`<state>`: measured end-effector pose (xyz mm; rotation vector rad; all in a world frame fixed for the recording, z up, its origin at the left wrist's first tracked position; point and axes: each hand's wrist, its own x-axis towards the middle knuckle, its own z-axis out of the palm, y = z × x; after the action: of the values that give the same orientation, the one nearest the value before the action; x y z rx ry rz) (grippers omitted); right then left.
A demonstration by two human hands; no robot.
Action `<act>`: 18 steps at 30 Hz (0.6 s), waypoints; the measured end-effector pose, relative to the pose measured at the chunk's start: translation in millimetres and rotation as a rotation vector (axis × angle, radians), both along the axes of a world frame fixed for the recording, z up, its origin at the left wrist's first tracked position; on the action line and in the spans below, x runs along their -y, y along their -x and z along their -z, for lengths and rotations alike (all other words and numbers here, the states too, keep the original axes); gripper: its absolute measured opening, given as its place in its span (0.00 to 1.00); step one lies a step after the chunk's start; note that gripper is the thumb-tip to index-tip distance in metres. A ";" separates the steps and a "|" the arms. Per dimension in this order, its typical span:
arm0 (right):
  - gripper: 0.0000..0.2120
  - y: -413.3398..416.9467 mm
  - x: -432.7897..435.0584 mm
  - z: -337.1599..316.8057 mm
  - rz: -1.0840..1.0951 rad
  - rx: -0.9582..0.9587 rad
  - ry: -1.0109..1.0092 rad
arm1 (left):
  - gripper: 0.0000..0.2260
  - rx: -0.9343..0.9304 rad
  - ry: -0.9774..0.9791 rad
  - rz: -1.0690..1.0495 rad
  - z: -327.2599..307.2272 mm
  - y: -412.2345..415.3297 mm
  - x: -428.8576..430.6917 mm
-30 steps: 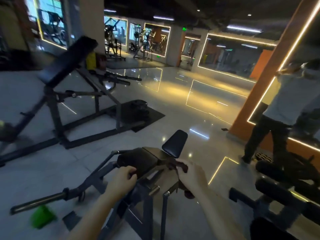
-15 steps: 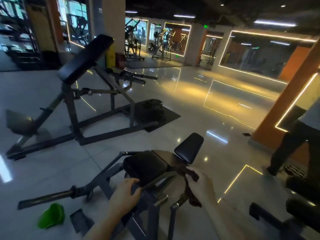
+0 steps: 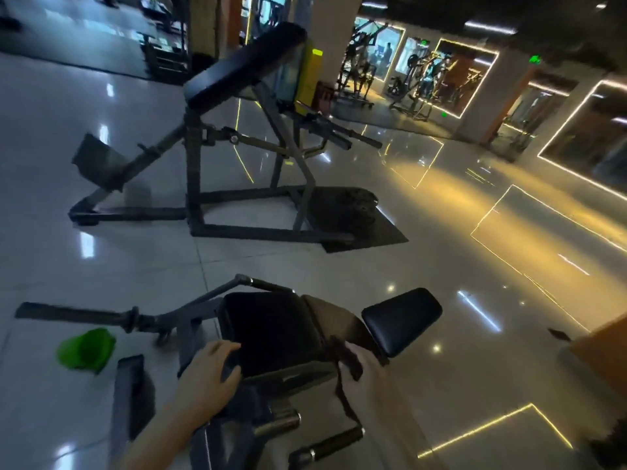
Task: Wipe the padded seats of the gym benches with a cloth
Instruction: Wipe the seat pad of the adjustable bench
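Observation:
A low gym bench stands in front of me with a black padded seat (image 3: pixel 271 330), a brown middle pad (image 3: pixel 334 320) and a small black end pad (image 3: pixel 402 318). My left hand (image 3: pixel 207 378) grips the near left corner of the black seat. My right hand (image 3: pixel 364 371) holds a dark cloth (image 3: pixel 347 357) at the seat's right edge, and a strip of it hangs down below the hand. A second, larger machine with a long sloping black pad (image 3: pixel 244 62) stands farther back.
A green cup-shaped object (image 3: pixel 86 349) lies on the glossy tiled floor to the left. The bench's long metal bar (image 3: pixel 84 315) sticks out leftward. A black mat (image 3: pixel 353 215) with weight plates lies under the far machine. An orange column edge (image 3: pixel 607 347) is at right.
The view has swung left and closer to the bench; the person at the right has left the frame. Both hands stay at the seat's near edge, the right one still holding the cloth.

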<state>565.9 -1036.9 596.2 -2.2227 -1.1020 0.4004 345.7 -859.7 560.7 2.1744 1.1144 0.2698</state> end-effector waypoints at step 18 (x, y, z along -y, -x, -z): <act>0.15 -60.8 -117.1 172.5 0.068 0.100 -0.184 | 0.22 -0.280 -0.339 0.218 114.3 -84.7 -75.9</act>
<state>626.7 -919.8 423.6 -2.1291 -1.0663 0.1532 430.4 -783.9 446.4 2.6772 1.0229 0.0590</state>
